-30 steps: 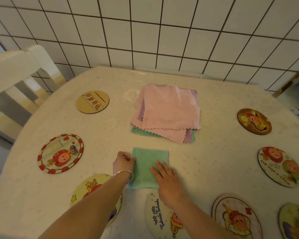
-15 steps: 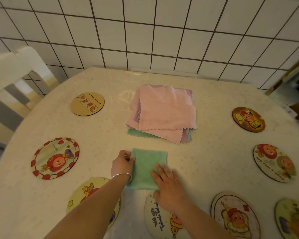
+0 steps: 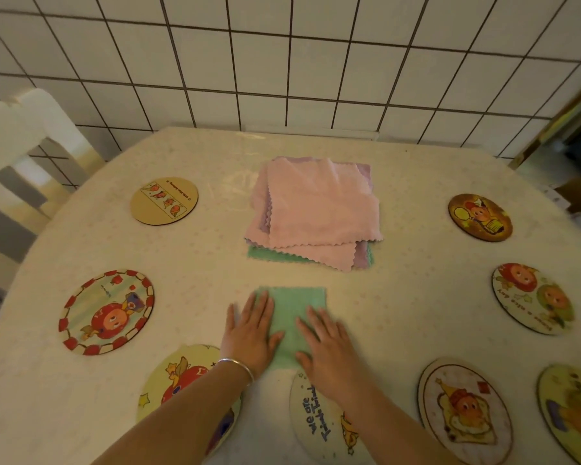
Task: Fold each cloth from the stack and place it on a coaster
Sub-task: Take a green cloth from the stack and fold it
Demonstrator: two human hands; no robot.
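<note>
A folded green cloth [image 3: 294, 307] lies flat on the table in front of me. My left hand [image 3: 250, 332] lies flat on its left edge with straight fingers. My right hand [image 3: 327, 344] presses flat on its right half. Behind it sits the stack of cloths [image 3: 316, 209], pink on top, with lilac and green edges showing underneath. Round picture coasters ring the table: one with lettering [image 3: 319, 421] just under my right wrist, a yellow one [image 3: 178, 374] partly hidden by my left forearm, and a red-bordered one [image 3: 106, 312] at the left.
More coasters lie at the far left [image 3: 164, 200], far right [image 3: 480, 217], right [image 3: 532, 298] and near right [image 3: 465, 409], [image 3: 574, 411]. A white chair [image 3: 17, 142] stands left of the table [image 3: 416, 263]. A tiled wall rises behind the table.
My left hand has let go of the cloth's left edge and now lies flat on it. My right hand stays pressed on the cloth.
</note>
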